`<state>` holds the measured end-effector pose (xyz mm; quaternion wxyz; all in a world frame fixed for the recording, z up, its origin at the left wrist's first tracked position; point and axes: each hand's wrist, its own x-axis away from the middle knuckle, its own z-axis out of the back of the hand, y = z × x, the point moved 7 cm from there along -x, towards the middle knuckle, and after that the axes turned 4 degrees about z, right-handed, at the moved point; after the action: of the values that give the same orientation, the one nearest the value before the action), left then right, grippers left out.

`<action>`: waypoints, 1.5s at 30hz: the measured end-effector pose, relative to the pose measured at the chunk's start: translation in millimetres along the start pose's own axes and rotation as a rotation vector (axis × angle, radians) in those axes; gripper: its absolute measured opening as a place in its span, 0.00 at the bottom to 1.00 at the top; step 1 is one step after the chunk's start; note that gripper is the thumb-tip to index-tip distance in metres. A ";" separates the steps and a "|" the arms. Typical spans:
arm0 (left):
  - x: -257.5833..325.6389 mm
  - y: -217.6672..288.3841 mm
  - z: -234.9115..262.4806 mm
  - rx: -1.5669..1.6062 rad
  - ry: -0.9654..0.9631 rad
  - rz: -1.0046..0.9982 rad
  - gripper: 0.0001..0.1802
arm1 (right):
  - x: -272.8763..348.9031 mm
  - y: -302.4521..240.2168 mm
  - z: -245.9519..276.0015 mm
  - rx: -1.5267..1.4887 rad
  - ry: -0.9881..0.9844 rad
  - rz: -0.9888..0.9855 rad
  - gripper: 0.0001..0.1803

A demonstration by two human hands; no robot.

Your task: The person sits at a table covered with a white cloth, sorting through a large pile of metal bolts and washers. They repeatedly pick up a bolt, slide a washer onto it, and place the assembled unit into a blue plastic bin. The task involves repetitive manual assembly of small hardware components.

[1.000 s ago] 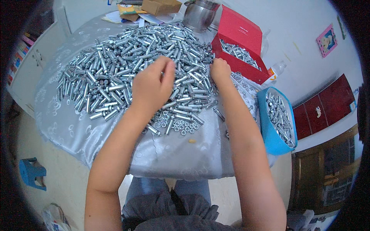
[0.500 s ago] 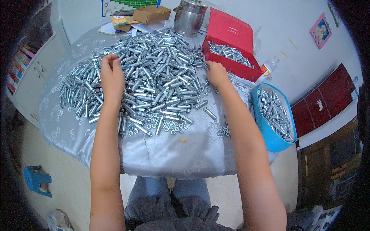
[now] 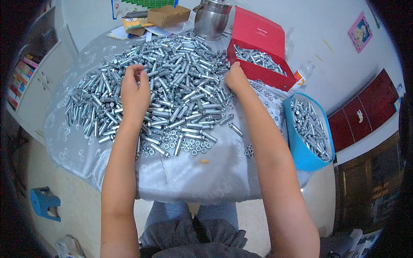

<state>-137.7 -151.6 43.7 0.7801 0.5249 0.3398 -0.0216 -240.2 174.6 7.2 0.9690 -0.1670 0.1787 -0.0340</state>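
Left hand (image 3: 136, 92) shifted rightward over bolts (image 3: 183, 81); grip unclear in right hand (image 3: 236, 78).

bolts (image 3: 180, 81) lie on the table (image 3: 193, 182), left of the box (image 3: 264, 76) and tub (image 3: 303, 152)

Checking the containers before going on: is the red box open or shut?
Open: the red box has its lid raised at the back, and silvery metal fasteners show inside.

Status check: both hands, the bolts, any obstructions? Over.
Left hand over bolt pile, grip unclear. Right hand at pile's right side, grip hidden. Pile broad, loose nuts at near edge. Nearest obstacle: red box, just beyond right hand.
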 end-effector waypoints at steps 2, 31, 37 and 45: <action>1.8 4.2 -1.7 -0.011 -0.023 0.005 0.10 | -6.9 -6.9 -9.1 -0.010 0.007 -0.026 0.19; 32.2 65.1 -14.0 -0.089 -0.255 -0.308 0.12 | 61.5 -41.8 42.3 -0.368 -0.266 0.103 0.14; 78.5 80.5 -57.5 0.233 -0.714 0.020 0.18 | 167.3 -74.8 80.1 -0.823 -0.492 0.277 0.06; 97.8 90.9 -100.9 0.463 -0.867 0.291 0.13 | 179.0 -51.3 83.6 -0.932 -0.406 0.142 0.08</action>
<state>-78.3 4.8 40.7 0.7076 0.6686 -0.1051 -0.2029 -43.5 129.9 38.1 0.8069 -0.5718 -0.0061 0.1480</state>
